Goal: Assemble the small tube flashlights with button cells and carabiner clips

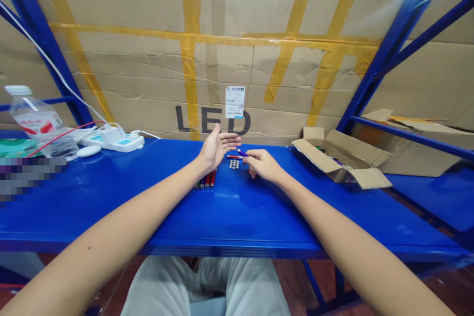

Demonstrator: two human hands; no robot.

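My right hand (262, 165) is closed around a slim blue-purple metallic tube (242, 152), pen-like in shape, whose end points toward my left hand. Fingers stretched out and thumb raised, my left hand (218, 149) is held above the table with nothing visible in it. Just beyond the held tube lies a red tube (234, 157) with silver ends. Small round silver pieces (234, 164), like button cells, sit in rows between my hands. Below my left hand several coloured tubes (207, 180) lie side by side, partly hidden by it.
An open cardboard box (342, 158) with small items inside stands on the blue table (237, 217) at right. At left are a plastic bottle (40, 123), a white power strip (116, 140) with cables, and a white oval object (89, 151). Taped cardboard (148, 74) forms the back.
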